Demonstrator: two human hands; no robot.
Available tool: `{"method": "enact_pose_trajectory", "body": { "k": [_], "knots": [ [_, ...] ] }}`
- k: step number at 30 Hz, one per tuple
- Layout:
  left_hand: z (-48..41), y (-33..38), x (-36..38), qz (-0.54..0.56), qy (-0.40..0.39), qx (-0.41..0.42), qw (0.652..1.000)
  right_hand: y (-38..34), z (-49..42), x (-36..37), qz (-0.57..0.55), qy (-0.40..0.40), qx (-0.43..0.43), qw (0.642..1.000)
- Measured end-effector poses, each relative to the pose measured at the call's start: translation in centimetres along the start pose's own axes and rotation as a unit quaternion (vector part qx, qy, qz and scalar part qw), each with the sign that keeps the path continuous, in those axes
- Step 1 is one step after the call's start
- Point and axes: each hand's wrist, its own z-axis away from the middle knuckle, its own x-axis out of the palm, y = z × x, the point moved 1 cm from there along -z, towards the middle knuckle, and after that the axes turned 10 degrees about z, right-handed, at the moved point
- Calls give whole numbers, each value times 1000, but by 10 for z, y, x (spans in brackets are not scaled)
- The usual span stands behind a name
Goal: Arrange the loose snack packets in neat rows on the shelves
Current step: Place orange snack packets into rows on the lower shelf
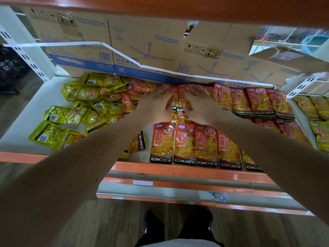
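Orange KONCHEW snack packets cover the white shelf (pixel 26 125). A neat front row (pixel 195 145) lies along the shelf's orange edge, and a back row (pixel 254 102) lies at the right rear. Both my hands reach to the back middle. My left hand (pixel 156 104) and my right hand (pixel 199 104) lie with fingers spread flat on an orange packet (pixel 179 102) between them, thumbs at its lower edge. Loose yellow packets (pixel 80 107) lie in a jumbled heap on the left. A few orange packets (pixel 138 141) lie askew under my left forearm.
Cardboard fan boxes (pixel 142 50) stand along the shelf's back. A white upright (pixel 25 50) bounds the left side, and a wire divider (pixel 302 90) the right, with yellow-orange packets (pixel 316 111) beyond it. Lower shelf edges (pixel 178 186) jut out below, above the wood floor.
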Motion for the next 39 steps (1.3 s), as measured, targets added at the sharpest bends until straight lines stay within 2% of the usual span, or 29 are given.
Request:
{"method": "enact_pose_trajectory", "body": {
  "k": [2, 6, 10, 19, 25, 32, 39],
  "knots": [
    [-2, 1, 3, -5, -23, 9, 1000, 0, 0, 1, 7, -4, 4, 1000],
    [-8, 3, 8, 0, -88, -24, 996, 1, 1, 0, 15, -27, -6, 1000],
    [-11, 2, 8, 10, -121, -41, 992, 2, 1, 1, 28, -41, -8, 999],
    [-8, 2, 4, 15, -136, -47, 989, 1, 0, -1, 44, -56, -17, 997],
    [-5, -3, 6, 57, -142, -54, 987, 3, -2, 1, 48, -81, -22, 995],
    [0, -8, 11, 57, -141, -28, 988, 0, 5, 9, 67, -67, -31, 995],
    [-4, -12, 7, 46, -174, -27, 983, 2, -2, 7, 77, -70, -39, 994]
  ]
}}
